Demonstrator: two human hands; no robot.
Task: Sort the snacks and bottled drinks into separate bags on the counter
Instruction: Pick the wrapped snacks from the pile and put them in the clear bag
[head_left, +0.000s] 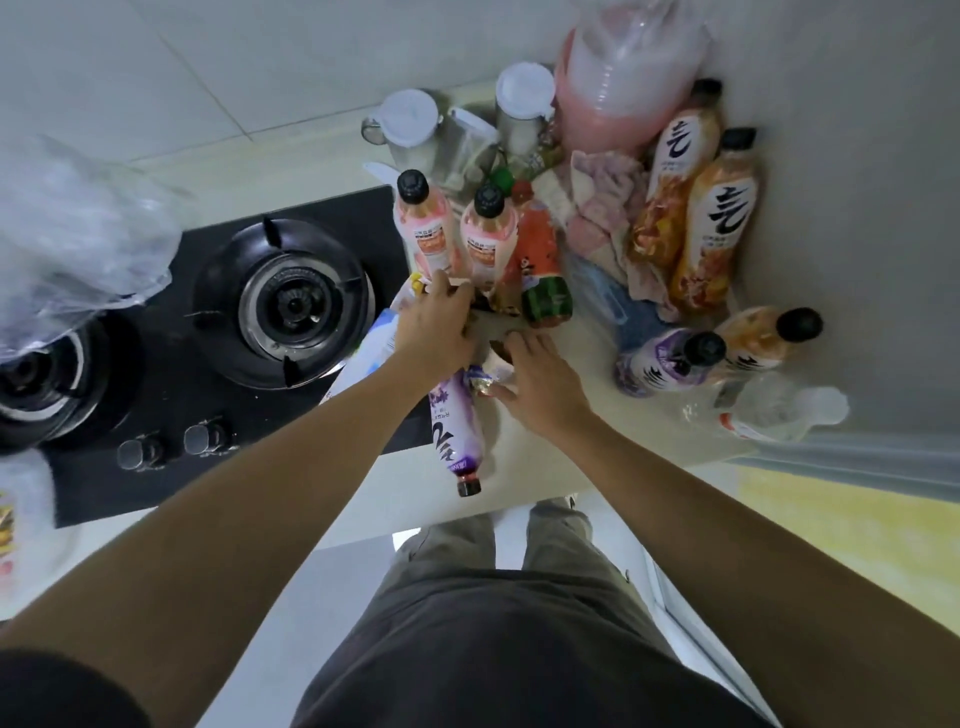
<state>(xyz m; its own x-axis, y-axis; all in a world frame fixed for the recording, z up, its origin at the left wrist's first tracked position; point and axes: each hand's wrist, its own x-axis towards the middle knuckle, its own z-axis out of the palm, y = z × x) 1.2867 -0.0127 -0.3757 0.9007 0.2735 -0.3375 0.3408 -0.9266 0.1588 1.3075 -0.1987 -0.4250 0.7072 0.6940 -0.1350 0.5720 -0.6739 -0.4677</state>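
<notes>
Both hands were reached over the bench (561, 457): the left hand (436, 332) and right hand (540, 379) were lowered onto small snack packets (485, 382); grip could not be determined. Bottled drinks (480, 234) were grouped beyond, one purple bottle (454, 431) lying nearer.

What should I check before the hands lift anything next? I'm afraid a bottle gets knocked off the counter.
1. Left hand has a firm hold: cannot tell; it reaches down among packets beside the pink bottles, fingers hidden.
2. Right hand has a firm hold: cannot tell; it lies over a small snack packet.
3. Purple bottle is safe: not ok; it lies on its side under the forearm, cap at the counter edge.
4. Standing bottles are steady: ok; the pink pair stand upright.
5. Target bag is open and near: cannot tell; only a clear bag shows over the stove.
</notes>
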